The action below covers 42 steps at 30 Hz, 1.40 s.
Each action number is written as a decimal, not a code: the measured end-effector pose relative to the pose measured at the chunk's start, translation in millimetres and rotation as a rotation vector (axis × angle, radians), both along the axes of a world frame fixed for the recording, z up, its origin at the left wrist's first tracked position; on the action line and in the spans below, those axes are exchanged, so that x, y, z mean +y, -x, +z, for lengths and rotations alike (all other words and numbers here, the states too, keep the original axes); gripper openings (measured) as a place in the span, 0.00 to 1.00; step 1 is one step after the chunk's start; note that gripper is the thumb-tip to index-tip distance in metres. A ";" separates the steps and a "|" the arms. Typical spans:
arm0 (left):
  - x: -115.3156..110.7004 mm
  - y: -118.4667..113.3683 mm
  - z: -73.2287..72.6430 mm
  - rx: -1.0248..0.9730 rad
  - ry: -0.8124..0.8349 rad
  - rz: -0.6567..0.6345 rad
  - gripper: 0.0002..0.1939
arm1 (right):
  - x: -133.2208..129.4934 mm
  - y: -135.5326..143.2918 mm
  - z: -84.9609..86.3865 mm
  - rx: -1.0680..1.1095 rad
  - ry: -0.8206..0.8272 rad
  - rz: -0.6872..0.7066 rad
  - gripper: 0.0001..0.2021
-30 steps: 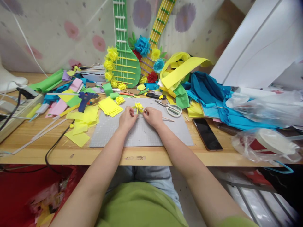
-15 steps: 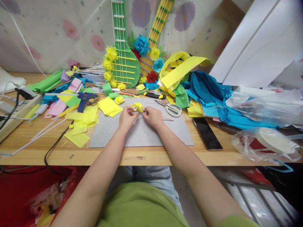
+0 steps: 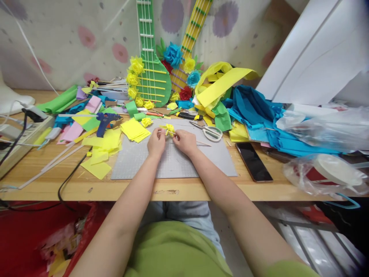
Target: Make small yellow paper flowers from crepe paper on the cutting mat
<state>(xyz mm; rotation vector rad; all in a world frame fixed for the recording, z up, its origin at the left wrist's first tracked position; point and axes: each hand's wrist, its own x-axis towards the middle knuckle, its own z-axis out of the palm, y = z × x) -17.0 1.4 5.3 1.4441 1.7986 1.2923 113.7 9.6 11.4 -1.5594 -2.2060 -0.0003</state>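
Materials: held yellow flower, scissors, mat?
Flower: probably crepe or tissue paper, matte; thin, crumpled petals.
Scissors: blades likely metal, grey with a slight sheen; handles probably plastic, smooth and off-white.
Mat: perhaps plastic or vinyl, dull grey; flat sheet with a printed-looking grid. Coated board can't be ruled out.

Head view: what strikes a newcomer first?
Probably the green guitar-like model with yellow flowers, standing at the back beside a slanted yellow model. Next, the left hand and right hand, holding a small yellow paper piece over the grey mat. Blue paper lies heaped to the right.
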 end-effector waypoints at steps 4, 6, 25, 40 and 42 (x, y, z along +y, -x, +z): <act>-4.4 -1.0 3.4 0.165 -0.002 0.030 0.12 | -0.4 -0.3 -0.7 -0.007 -0.004 -0.004 0.08; -6.9 -2.8 5.4 0.270 -0.001 0.046 0.13 | -0.9 -0.2 -0.4 -0.010 -0.003 -0.005 0.08; 2.3 -3.9 -4.8 -0.316 -0.108 0.099 0.21 | -4.0 3.9 3.1 -0.095 0.008 0.065 0.09; -6.5 -19.3 20.3 -0.815 0.058 0.131 0.25 | -6.0 5.5 4.3 0.036 -0.012 -0.005 0.15; -6.8 -19.1 21.1 -0.834 0.067 0.146 0.23 | -8.2 7.8 6.1 0.093 -0.037 -0.012 0.19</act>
